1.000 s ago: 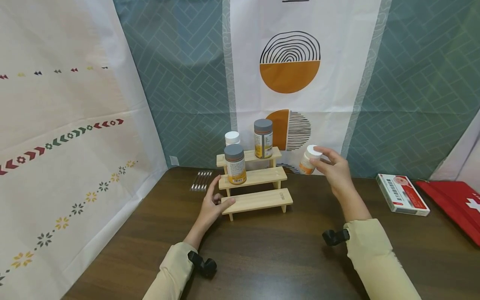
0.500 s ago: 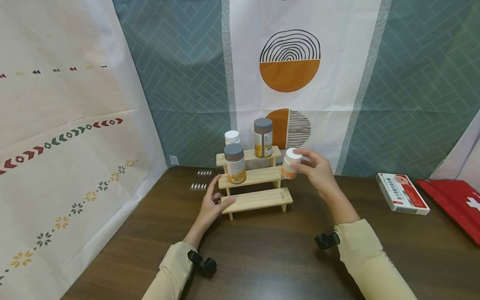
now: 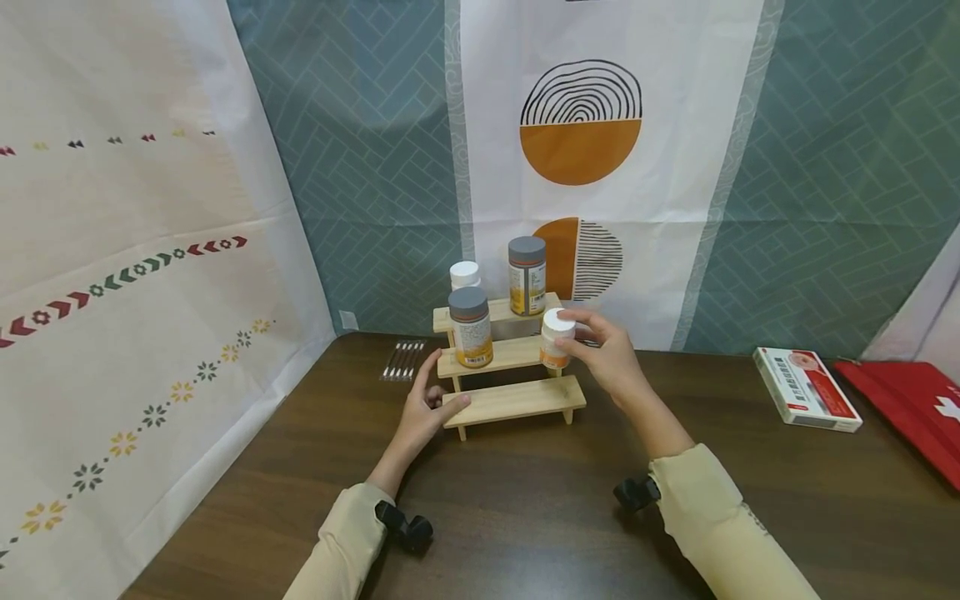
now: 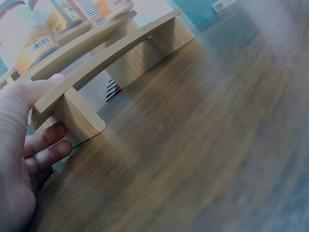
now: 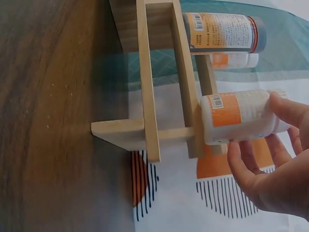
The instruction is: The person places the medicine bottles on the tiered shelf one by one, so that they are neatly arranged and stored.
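Observation:
A three-step wooden stand stands on the table. My left hand holds its left end; in the left wrist view the thumb lies against the lowest board and the fingers curl beside the leg. My right hand grips a white pill bottle with an orange label. The bottle is upright at the right end of the middle step, its base right at the board in the right wrist view. A grey-capped bottle stands at the left of that step.
On the top step are another grey-capped bottle and a white-capped bottle, partly hidden. Cotton swabs lie left of the stand. A medicine box and a red pouch with a white cross lie at the right.
My right hand has carried the white pill bottle leftward and slightly down, from beside the stand to the middle step's right end. The left hand has stayed in place.

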A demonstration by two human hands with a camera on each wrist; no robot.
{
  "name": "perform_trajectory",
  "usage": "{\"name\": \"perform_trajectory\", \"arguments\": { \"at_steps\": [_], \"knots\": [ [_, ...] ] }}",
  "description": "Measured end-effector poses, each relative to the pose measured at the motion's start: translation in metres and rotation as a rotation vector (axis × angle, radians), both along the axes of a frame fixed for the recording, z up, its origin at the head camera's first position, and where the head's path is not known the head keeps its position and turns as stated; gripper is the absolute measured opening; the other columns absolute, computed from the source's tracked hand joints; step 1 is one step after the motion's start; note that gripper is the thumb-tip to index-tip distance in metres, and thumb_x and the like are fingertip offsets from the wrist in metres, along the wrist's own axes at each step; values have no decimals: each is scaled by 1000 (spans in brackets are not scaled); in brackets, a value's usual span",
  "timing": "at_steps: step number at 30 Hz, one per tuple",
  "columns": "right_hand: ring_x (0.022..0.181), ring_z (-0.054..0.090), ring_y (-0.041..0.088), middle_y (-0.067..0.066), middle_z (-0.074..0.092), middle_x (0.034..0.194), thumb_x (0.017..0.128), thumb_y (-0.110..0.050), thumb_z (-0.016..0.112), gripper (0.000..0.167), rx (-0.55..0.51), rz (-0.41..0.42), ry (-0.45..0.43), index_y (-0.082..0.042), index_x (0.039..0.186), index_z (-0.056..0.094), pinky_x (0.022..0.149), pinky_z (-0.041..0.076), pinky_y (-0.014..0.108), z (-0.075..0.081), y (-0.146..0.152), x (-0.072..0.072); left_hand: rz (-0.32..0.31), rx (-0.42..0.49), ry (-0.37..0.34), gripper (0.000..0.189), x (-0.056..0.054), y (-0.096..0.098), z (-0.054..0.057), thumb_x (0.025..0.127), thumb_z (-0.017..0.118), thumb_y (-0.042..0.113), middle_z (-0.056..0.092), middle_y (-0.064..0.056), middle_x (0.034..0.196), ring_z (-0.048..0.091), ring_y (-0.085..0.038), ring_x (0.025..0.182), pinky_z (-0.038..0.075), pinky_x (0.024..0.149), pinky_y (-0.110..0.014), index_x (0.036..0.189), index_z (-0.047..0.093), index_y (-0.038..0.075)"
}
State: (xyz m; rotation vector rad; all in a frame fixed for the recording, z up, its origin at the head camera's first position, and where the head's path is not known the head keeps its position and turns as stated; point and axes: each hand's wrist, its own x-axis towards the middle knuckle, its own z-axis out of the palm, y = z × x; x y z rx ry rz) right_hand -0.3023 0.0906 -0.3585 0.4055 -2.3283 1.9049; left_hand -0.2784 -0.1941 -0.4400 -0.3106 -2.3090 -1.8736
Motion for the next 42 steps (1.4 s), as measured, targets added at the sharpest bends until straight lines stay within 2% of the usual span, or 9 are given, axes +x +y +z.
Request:
{"name": "perform_trajectory", "arguments": {
  "at_steps": [3, 7, 11, 17, 20, 23, 27, 34, 42],
  "knots": [
    [129, 49, 38, 15, 45, 146, 93, -9, 65, 42, -24, -4, -1, -5, 134, 55, 100, 46, 47, -2, -3, -3, 10, 1, 2, 86, -7, -2, -11, 87, 72, 7, 37, 2, 59, 33, -7, 50, 33, 48, -22, 155, 22, 27],
    [130, 48, 38, 16, 45, 146, 94, -9, 64, 43, -23, 13, 3, -5, 135, 53, 98, 47, 44, -5, -5, -7, 25, -6, 18, 84, -9, -3, -16, 87, 72, 9, 37, 3, 59, 33, -7, 50, 33, 48, -22, 153, 25, 32],
    [131, 47, 39, 17, 43, 148, 95, -10, 63, 44, -11, 27, 6, -8, 138, 52, 100, 46, 48, -5, -7, -10, 27, -6, 30, 84, -8, -3, -16, 87, 73, 10, 37, 5, 59, 33, -7, 50, 32, 48, -22, 153, 25, 33],
    [129, 48, 38, 14, 41, 152, 95, -11, 63, 50, -3, 27, -3, -14, 143, 47, 100, 46, 51, -8, -9, -14, 18, -1, 10, 85, -5, -1, -7, 87, 73, 9, 38, 4, 59, 33, -7, 49, 32, 48, -22, 154, 24, 30],
    [129, 48, 38, 14, 37, 155, 95, -12, 62, 53, -1, 28, -10, -16, 145, 44, 101, 46, 52, -10, -8, -16, 25, -3, 22, 85, -10, -2, -15, 87, 73, 10, 38, 4, 59, 33, -7, 49, 32, 48, -22, 153, 24, 33],
    [130, 48, 40, 14, 35, 156, 95, -12, 62, 55, -3, 33, -13, -17, 146, 42, 101, 45, 53, -12, -8, -18, 30, -5, 19, 85, -9, -2, -16, 87, 73, 10, 39, 4, 59, 33, -7, 49, 32, 48, -22, 153, 25, 33],
    [130, 48, 39, 14, 35, 157, 95, -11, 62, 55, -3, 42, -1, -17, 147, 42, 100, 46, 54, -13, -9, -19, 38, -24, 11, 86, -7, -1, -12, 87, 73, 8, 38, 3, 58, 33, -7, 52, 32, 52, -21, 154, 23, 28],
    [131, 47, 41, 17, 39, 153, 94, -6, 63, 53, -26, 48, 36, -14, 144, 46, 96, 51, 51, -15, -17, -20, 5, -19, 13, 85, 6, 2, 6, 87, 70, 3, 38, 1, 57, 34, -7, 52, 33, 52, -22, 155, 21, 15],
    [132, 47, 41, 18, 39, 153, 94, -7, 63, 55, -32, 43, 38, -15, 144, 44, 97, 49, 49, -16, -21, -22, 18, -14, 25, 85, -8, -2, -14, 87, 72, 8, 38, 4, 58, 33, -6, 48, 32, 47, -22, 154, 23, 30]
  ]
}}
